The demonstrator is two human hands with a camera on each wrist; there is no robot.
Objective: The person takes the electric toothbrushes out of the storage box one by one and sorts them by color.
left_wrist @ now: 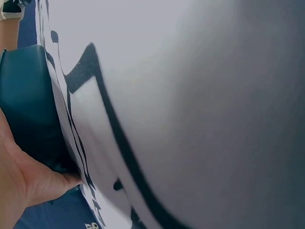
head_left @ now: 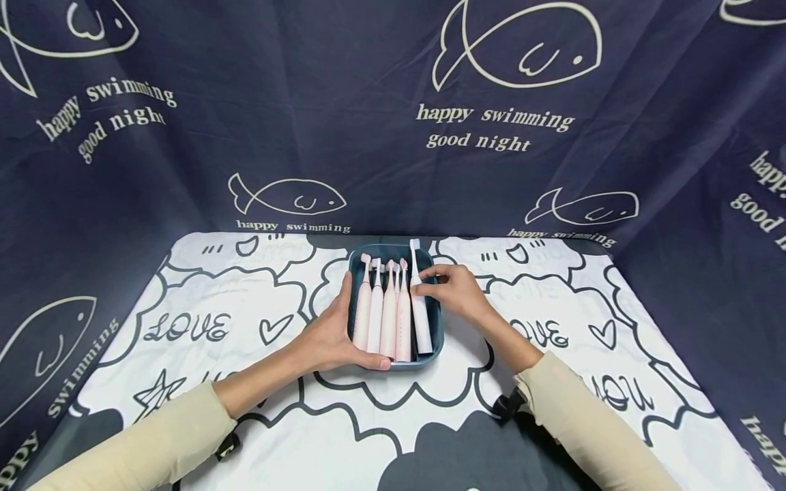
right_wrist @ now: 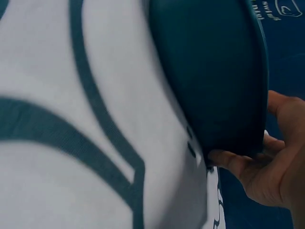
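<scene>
A dark blue plastic bin (head_left: 437, 326) stands on the cloth, holding several pink and white electric toothbrushes (head_left: 389, 320) side by side, heads pointing away from me. My left hand (head_left: 334, 337) grips the bin's near left corner, its thumb along the front rim and its fingers by the left wall. At the right side, my right hand (head_left: 456, 290) pinches a white electric toothbrush (head_left: 421, 317) near its neck; its head reaches past the far rim. In the right wrist view, the fingers (right_wrist: 228, 160) lie close to the bin's outer wall (right_wrist: 214, 71). The toothbrush is hidden there.
A white tablecloth (head_left: 245, 382) with black cartoon outlines and lettering covers the table. Dark blue fabric (head_left: 381, 123) with fish drawings hangs behind and at both sides. Small black objects (head_left: 508, 404) sit under the wrists.
</scene>
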